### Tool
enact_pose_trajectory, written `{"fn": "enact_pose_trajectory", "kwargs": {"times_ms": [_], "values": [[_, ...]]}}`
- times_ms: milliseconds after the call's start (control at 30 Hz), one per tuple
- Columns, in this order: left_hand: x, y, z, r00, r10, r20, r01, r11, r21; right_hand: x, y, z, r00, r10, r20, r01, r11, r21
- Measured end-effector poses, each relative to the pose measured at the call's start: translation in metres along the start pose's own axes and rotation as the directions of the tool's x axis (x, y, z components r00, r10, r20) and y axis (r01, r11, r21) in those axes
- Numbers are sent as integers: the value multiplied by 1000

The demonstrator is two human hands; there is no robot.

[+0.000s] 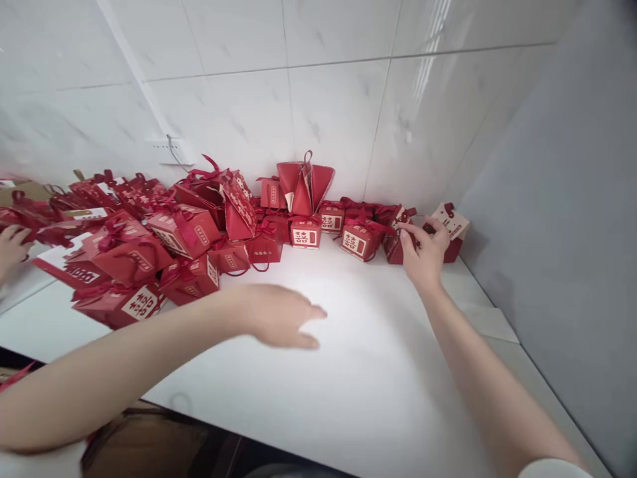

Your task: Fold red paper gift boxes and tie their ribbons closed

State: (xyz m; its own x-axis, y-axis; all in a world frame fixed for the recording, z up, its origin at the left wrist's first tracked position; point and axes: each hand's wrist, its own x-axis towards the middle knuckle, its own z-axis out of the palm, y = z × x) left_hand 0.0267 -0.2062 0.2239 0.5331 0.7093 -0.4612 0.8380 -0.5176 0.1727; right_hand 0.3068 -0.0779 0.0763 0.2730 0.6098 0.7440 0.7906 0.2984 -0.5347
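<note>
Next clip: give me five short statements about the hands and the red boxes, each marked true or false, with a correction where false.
1. The right hand touches a red gift box at the far right end of the row. True.
2. The left hand grips a box. False: it hovers flat and open over the white table, holding nothing.
3. The boxes are blue. False: they are red with ribbons.
4. Another person's hand shows at the left edge. True.
5. An unfolded box stands by the tiled wall. True.
</note>
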Motion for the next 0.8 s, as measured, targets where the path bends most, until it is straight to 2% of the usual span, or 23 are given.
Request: {"fn": "enact_pose_trajectory", "kwargs": {"times_ms": [67,167,200,267,333,367,400,467,533,667,733,767,800], "values": [[30,-7,-21,997,-29,66,28,999,17,10,12,-1,998,19,61,-18,1000,-22],[60,-15,-57,999,4,47,0,995,-95,17,26,4,957,118,265,-113,993,-36],[66,-16,-65,1000,15,11,-13,989,-148,18,29,5,937,162,311,-152,987,-56],[70,-17,-73,992,19,-128,-49,970,-238,22,35,-1,921,228,317,-198,972,-124],[68,-19,-67,966,7,-259,-82,957,-280,28,40,-14,931,246,269,-191,958,-216],[65,-20,-60,958,11,-285,-96,953,-286,32,42,-22,930,247,271,-174,948,-268],[62,-22,-53,963,29,-269,-109,951,-288,36,43,-31,923,255,287,-160,935,-317],[53,-24,-39,984,99,-149,-140,944,-300,44,43,-47,896,285,339,-145,912,-384],[41,-23,-31,985,170,-36,-172,932,-318,49,37,-61,872,300,388,-138,909,-394],[27,-16,-30,955,297,16,-272,894,-356,48,3,-82,825,219,522,-55,949,-312],[33,-14,-30,945,317,-78,-325,893,-312,42,-21,-89,774,119,622,23,976,-216],[40,-14,-30,934,306,-186,-349,897,-273,39,-34,-90,749,39,662,69,988,-137],[50,-16,-28,904,289,-315,-368,902,-227,34,-46,-90,721,-45,691,108,993,-49]]}}
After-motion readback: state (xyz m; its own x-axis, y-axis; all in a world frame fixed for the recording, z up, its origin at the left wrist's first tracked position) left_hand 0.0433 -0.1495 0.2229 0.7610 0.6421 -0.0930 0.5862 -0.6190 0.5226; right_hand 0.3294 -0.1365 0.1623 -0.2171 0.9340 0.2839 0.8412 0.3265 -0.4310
